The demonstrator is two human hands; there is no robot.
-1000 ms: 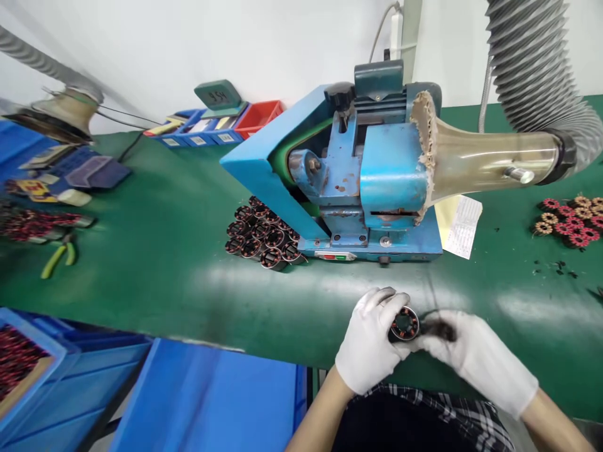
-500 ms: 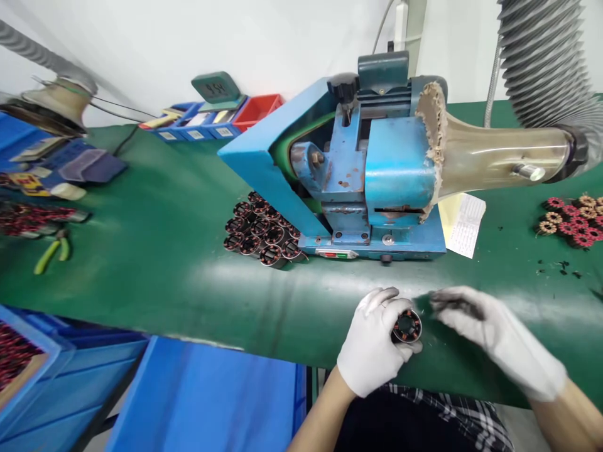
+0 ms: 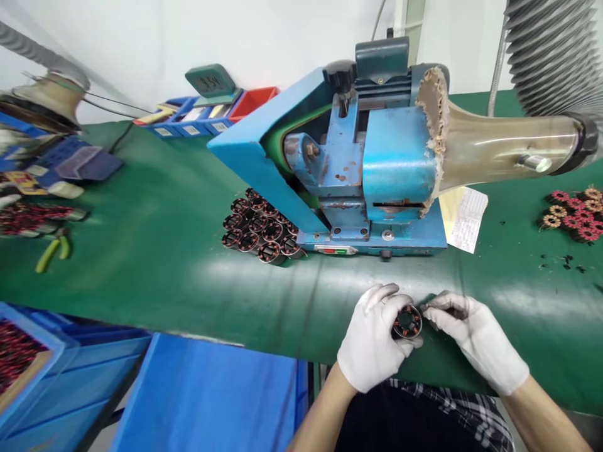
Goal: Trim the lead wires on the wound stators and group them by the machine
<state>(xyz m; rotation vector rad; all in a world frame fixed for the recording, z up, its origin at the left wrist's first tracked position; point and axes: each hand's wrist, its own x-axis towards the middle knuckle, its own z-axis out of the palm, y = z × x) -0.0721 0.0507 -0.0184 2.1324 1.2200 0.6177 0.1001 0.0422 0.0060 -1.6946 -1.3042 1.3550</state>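
Observation:
My left hand (image 3: 374, 339), in a white glove with darkened fingertips, is wrapped round a motor stator (image 3: 414, 320). It is a round metal ring with copper windings inside, its open face turned up towards me. My right hand (image 3: 455, 326), gloved too, is pinched just right of the stator's rim. Whatever small thing lies between its fingertips is too small to name. Both hands are low over the green bench top (image 3: 155, 263), in front of the blue belt machine (image 3: 396, 150). Several similar stators (image 3: 270, 252) stand grouped at the machine's left side.
A clear suction hood (image 3: 504, 150) with a ribbed hose sits at the machine's right. Red and tan wound cores (image 3: 575, 213) and small black bits lie far right. Green-handled pliers (image 3: 49, 254) lie left. Blue crates (image 3: 211, 389) stand below the bench's front edge.
My right hand has moved left, and its fingertips are now close beside the stator's rim. My left hand keeps its hold on the stator. The view has shifted slightly.

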